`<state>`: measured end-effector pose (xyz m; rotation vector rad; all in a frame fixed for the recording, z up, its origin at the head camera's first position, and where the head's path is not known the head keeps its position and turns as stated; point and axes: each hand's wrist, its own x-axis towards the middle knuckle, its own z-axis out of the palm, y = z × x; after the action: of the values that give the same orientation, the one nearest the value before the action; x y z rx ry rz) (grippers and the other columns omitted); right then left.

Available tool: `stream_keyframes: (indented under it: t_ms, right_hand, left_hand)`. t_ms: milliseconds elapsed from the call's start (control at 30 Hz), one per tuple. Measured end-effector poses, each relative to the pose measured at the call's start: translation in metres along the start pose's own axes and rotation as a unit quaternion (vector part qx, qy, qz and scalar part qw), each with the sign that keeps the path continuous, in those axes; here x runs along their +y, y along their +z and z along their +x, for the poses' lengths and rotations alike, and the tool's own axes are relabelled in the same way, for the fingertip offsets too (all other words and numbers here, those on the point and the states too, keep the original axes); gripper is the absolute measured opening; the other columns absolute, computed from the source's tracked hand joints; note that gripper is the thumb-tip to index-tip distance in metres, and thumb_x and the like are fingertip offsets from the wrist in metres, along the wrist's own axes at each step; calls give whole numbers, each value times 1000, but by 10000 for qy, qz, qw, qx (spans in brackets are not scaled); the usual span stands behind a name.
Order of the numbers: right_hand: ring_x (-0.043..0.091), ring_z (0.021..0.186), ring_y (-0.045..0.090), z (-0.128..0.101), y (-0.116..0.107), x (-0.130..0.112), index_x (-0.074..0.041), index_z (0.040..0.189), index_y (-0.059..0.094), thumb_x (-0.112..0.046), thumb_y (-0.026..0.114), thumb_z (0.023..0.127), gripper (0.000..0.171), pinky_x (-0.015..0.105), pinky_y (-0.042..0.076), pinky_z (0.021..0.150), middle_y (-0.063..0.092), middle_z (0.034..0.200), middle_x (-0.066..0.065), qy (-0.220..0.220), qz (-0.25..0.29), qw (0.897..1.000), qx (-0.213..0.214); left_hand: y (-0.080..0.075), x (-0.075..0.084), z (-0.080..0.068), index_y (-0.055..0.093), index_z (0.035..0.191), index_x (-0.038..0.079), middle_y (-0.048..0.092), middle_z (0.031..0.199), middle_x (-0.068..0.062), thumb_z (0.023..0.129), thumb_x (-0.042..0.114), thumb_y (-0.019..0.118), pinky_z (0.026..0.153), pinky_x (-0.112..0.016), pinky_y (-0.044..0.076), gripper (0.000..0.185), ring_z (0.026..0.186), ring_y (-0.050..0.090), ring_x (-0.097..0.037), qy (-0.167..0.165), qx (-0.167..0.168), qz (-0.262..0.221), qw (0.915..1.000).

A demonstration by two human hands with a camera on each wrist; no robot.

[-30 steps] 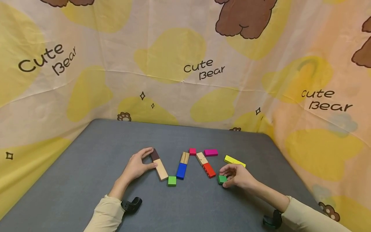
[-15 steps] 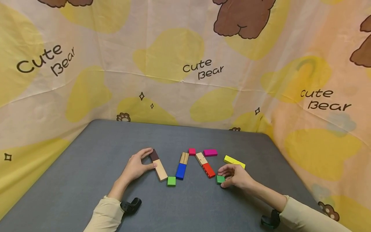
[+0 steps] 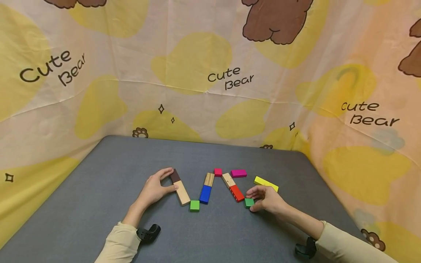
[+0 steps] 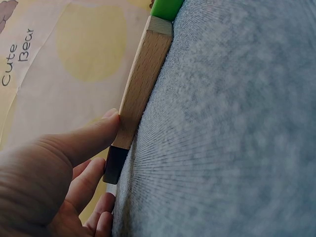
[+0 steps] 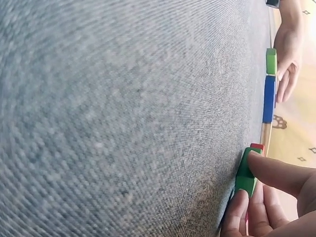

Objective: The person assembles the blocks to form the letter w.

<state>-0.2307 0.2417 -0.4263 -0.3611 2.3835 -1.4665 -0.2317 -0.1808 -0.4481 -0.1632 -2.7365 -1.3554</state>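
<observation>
My left hand (image 3: 154, 190) touches a row of two blocks on the left. Its thumb rests at the side of a light wooden block (image 3: 182, 193), its forefinger at the far end of a dark brown block (image 3: 175, 176). In the left wrist view the thumb (image 4: 94, 133) lies straight against the wood. My right hand (image 3: 268, 199) pinches a dark green block (image 3: 249, 203) between thumb and fingertips, at the near end of a red block (image 3: 236, 193). In the right wrist view the thumb (image 5: 276, 173) covers part of the green block.
Between the hands lie a light green block (image 3: 194, 206), a blue block (image 3: 205, 194), a striped wooden block (image 3: 209, 179), a small red block (image 3: 218, 172) and a speckled wooden block (image 3: 228, 179). A magenta block (image 3: 239, 173) and a yellow block (image 3: 266, 182) lie farther right on the grey table (image 3: 131, 157).
My right hand has slid the dark green block a little to the left, up to the red block's near end. The left hand keeps its place at the dark brown and light wooden blocks.
</observation>
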Motion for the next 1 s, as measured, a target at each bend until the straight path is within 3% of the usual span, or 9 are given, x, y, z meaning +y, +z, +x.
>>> stream_keyframes:
  t_ms: [1000]
  right_hand:
    - [28, 98, 59, 1, 0, -2, 4, 115, 64, 4, 82, 73, 45, 35, 53, 84, 66, 108, 11, 42, 37, 9999, -87]
  left_hand:
    - [0, 0, 0, 46, 147, 9, 53, 142, -8, 85, 30, 79, 108, -64, 17, 73, 140, 24, -42, -84, -21, -48, 10000]
